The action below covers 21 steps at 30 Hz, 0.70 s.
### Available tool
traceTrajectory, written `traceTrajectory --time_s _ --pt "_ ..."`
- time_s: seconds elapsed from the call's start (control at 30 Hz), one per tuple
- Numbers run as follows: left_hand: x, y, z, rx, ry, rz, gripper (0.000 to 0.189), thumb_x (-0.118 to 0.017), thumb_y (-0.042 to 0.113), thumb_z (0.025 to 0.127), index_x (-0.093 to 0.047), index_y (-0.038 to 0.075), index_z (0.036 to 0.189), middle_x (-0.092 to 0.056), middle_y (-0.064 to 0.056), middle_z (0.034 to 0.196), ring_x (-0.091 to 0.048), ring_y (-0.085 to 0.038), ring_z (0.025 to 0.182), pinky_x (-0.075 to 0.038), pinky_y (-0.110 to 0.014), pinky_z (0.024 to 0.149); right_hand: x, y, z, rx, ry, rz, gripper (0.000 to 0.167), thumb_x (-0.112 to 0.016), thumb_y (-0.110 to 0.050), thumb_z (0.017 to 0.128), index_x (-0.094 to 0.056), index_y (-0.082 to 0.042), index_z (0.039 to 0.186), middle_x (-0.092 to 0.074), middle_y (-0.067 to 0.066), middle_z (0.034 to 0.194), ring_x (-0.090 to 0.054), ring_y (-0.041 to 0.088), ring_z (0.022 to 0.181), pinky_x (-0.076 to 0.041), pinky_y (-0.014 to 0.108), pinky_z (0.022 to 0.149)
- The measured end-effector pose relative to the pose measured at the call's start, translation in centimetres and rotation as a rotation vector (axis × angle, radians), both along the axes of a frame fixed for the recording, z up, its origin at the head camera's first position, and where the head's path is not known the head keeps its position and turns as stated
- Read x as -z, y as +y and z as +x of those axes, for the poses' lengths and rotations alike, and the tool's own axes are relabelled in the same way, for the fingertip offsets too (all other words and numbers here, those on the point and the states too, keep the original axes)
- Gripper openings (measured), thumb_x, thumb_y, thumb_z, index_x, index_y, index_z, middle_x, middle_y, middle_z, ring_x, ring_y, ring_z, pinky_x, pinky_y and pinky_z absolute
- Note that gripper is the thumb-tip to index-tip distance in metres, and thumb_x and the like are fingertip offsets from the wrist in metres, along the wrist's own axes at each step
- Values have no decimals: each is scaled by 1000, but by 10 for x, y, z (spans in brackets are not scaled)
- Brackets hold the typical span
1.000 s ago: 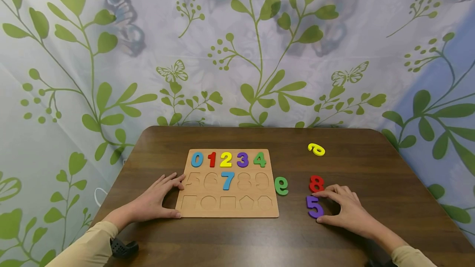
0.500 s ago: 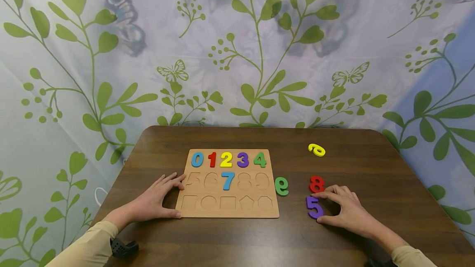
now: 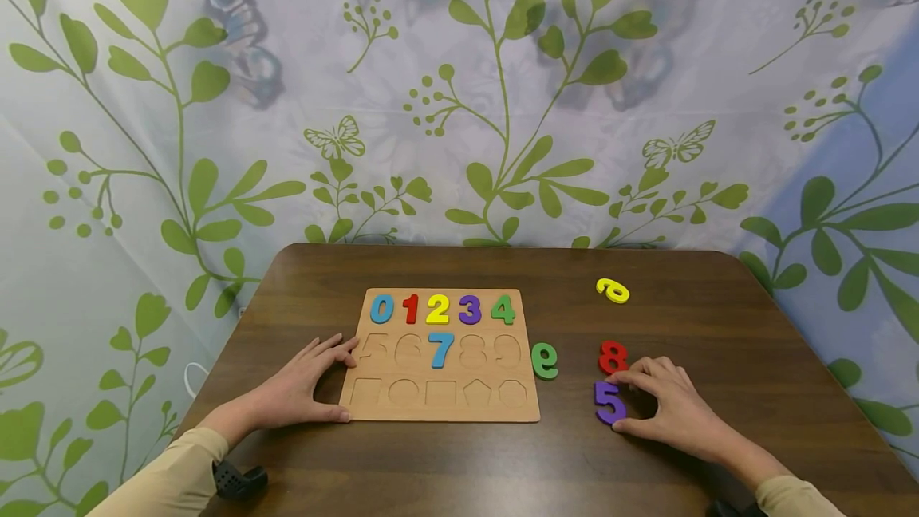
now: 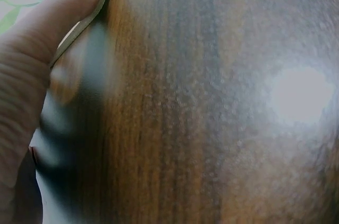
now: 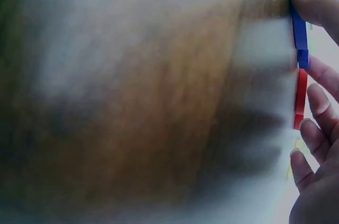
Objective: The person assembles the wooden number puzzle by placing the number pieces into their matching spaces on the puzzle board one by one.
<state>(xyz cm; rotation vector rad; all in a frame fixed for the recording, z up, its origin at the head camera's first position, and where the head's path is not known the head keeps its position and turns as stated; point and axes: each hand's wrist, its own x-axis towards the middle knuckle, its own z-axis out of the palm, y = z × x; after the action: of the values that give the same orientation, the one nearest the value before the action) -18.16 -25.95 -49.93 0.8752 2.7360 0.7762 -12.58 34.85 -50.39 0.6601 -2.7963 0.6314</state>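
My right hand (image 3: 671, 405) pinches a purple number 5 (image 3: 610, 404) between thumb and index finger, low on the tabletop to the right of the board. In the right wrist view, the thumb and index finger touch opposite ends of the purple 5 (image 5: 300, 30). A red number 8 (image 3: 613, 358) lies just behind it. My left hand (image 3: 297, 389) rests at the left edge of a wooden puzzle board (image 3: 438, 409), fingers spread and thumb on its near corner. The left wrist view shows that thumb (image 4: 74, 1) on the board's edge.
Numbers 0 to 4 fill the board's back row; a blue 7 (image 3: 441, 350) sits in the middle row among bare recesses. Shape recesses line the front row. A green number piece (image 3: 545, 361) lies against the board's right edge. A yellow number piece (image 3: 613, 290) lies farther back.
The purple 5 has shifted very slightly between my right thumb and index finger. My left hand and the board have stayed in place.
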Motion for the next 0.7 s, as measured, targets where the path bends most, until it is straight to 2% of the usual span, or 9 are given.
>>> traceTrajectory --time_s 0.13,0.37,0.7 --pt "-1 0 0 2 -7 -1 67 -82 65 76 -54 29 125 -34 0 165 -21 -35 154 -8 -63 121 -1 -2 -3 -12 34 35 54 -91 -58 67 -70 -31 109 -48 -19 93 -39 6 95 -25 33 78" --pt "-1 0 0 -1 -15 -5 67 -81 65 76 -55 28 125 -33 0 165 -20 -34 154 -8 -62 121 -13 -7 -10 -14 26 31 52 -92 -54 67 -68 -27 105 -44 -16 89 -36 8 92 -23 36 77" --pt "1 -1 -1 4 -1 4 67 -81 66 76 -54 28 124 -34 0 165 -21 -35 153 -8 -63 121 -33 -30 -33 -55 43 -16 55 -91 -52 70 -69 -24 111 -52 -8 90 -37 11 93 -26 38 76"
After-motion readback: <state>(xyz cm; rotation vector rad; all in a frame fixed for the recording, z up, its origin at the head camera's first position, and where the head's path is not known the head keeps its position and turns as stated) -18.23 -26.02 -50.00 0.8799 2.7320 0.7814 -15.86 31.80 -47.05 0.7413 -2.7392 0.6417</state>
